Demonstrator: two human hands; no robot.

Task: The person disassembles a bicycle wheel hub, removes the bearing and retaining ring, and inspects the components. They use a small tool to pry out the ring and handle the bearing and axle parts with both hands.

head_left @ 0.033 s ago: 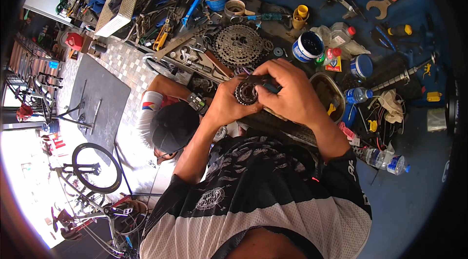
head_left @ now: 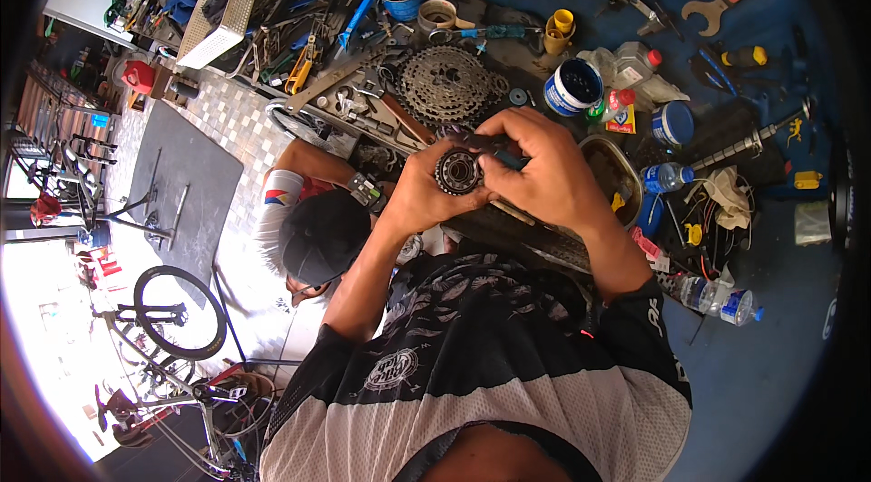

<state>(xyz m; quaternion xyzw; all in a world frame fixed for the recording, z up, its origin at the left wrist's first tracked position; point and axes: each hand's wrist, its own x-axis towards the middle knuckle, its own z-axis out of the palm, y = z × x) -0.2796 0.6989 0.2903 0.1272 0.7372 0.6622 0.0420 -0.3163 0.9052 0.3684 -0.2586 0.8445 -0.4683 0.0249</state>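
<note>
A person in a black-and-pale jersey [head_left: 508, 319] holds a small round gear [head_left: 458, 173] above the near edge of a crowded tabletop [head_left: 522, 47]. The left hand [head_left: 422, 187] is wrapped around the gear from the left, its thumb along the lower rim, a grip that seems meant to steady the piece while leaving its open face turned up to view. The right hand [head_left: 544, 165] is bent in at the opposite edge, thumb and fingers drawn together; whether they pinch the gear itself or the small dark item between them cannot be told.

Just beyond lies a wide gear stack [head_left: 445, 83], flat on its side, probably so it cannot roll. A hammer [head_left: 408, 119] with a wooden handle rests close by, apparently kept within reach. A blue cup [head_left: 402, 0] gathers small hardware, and a metal tray [head_left: 594, 145] beside the right hand looks suited to catching loose parts.

Labels add colour: a white tub [head_left: 573, 87] wears a blue-and-white wrapper, a packet [head_left: 622, 123] is red and yellow, and a capped water bottle [head_left: 667, 177] carries a blue band, its print too small to make out. A round white emblem [head_left: 391, 370] with lettering marks the jersey's chest.

At left, a co-worker in a dark cap [head_left: 327, 237] bends low beside the tabletop, one arm stretched toward it; that hand is hidden.
</note>
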